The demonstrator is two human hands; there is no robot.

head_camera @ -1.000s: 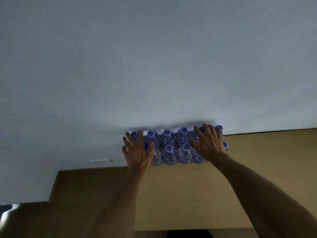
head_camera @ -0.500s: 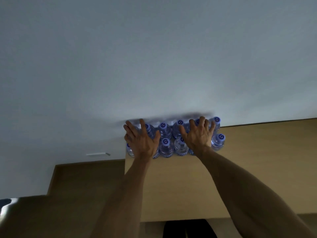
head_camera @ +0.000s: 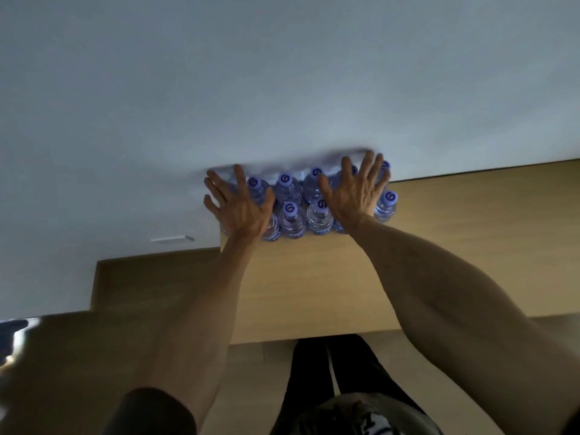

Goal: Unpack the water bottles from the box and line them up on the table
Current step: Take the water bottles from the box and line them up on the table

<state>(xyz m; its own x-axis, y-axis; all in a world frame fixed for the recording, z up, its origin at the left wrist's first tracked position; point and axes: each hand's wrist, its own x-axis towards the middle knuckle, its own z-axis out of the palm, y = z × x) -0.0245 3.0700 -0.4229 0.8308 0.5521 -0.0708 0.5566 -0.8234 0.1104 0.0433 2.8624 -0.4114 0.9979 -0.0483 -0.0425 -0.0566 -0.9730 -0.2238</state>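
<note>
Several clear water bottles (head_camera: pixel 293 216) with blue caps stand in two rows at the far left corner of the wooden table (head_camera: pixel 455 246), against the white wall. My left hand (head_camera: pixel 240 207) lies flat with spread fingers over the left bottles. My right hand (head_camera: pixel 354 193) lies flat with spread fingers over the right bottles. One bottle (head_camera: pixel 386 207) stands clear to the right of my right hand. No box is in view.
The white wall (head_camera: pixel 282 73) rises directly behind the bottles. A lower brown surface (head_camera: pixel 150 284) lies to the left of the table. My dark trouser legs (head_camera: pixel 329 372) stand below the table's front edge.
My head has tilted down, so the bottles and table sit lower and nearer in view. Both hands have closed in toward each other over the bottle tops, the fingers still spread.
</note>
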